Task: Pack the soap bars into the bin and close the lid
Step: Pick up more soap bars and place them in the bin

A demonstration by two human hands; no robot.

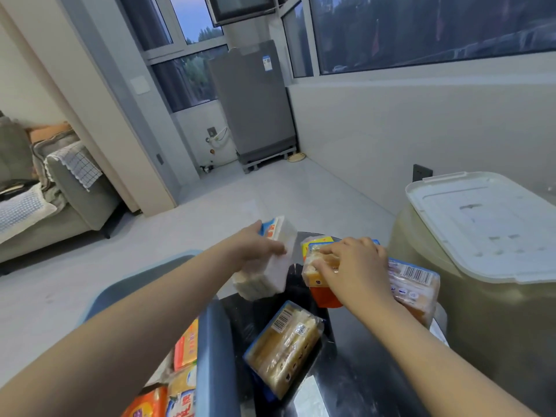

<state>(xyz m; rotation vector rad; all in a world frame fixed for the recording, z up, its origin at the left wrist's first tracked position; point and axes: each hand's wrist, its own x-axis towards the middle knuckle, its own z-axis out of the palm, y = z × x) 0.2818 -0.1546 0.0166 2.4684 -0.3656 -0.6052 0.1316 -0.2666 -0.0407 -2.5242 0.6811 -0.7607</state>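
While packs crowd hands (table-edge)

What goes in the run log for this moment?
left hand: holds white soap pack | right hand: on orange soap pack | bin: open, partly filled

Two forearms seen bare from elbow to wrist, no sleeves worn, left hand and right hand ungloved, no rings, watch or bands seen, fingernails kept short
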